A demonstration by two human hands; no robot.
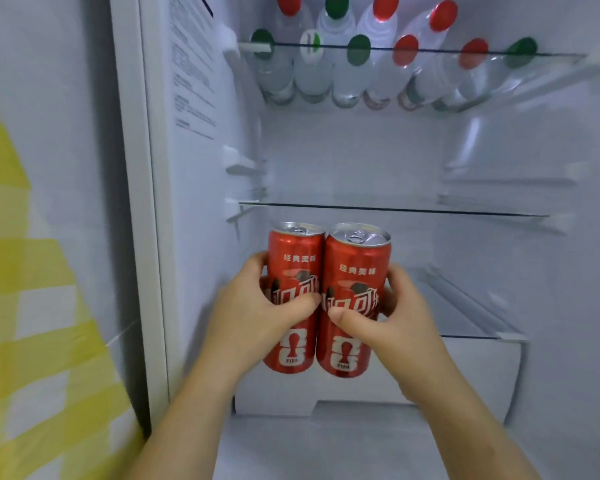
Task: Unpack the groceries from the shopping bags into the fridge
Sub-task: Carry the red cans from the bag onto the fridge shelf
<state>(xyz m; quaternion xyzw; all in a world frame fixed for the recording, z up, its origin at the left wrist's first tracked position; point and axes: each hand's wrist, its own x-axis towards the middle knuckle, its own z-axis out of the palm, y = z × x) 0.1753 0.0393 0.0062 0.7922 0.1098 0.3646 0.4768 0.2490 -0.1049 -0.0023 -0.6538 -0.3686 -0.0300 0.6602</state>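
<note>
in front of open fridge [194, 168], below middle glass shelf [395, 210]: two red cans held side by side, touching, upright, long axis vertical, pull-tab tops up. labels face camera: white chinese lettering, "fifa" under trophy emblem near base. left hand [250, 320] grip curled round left can [291, 258], thumb across front. right hand [395, 323] grip curled round right can [355, 258], thumb across front. upper shelf [551, 55] carries clear bottles [347, 77], red and green caps.

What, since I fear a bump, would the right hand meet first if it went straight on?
Likely only the back wall: the right hand and its can point into the gap under the middle glass shelf, though depth is unclear.
</note>
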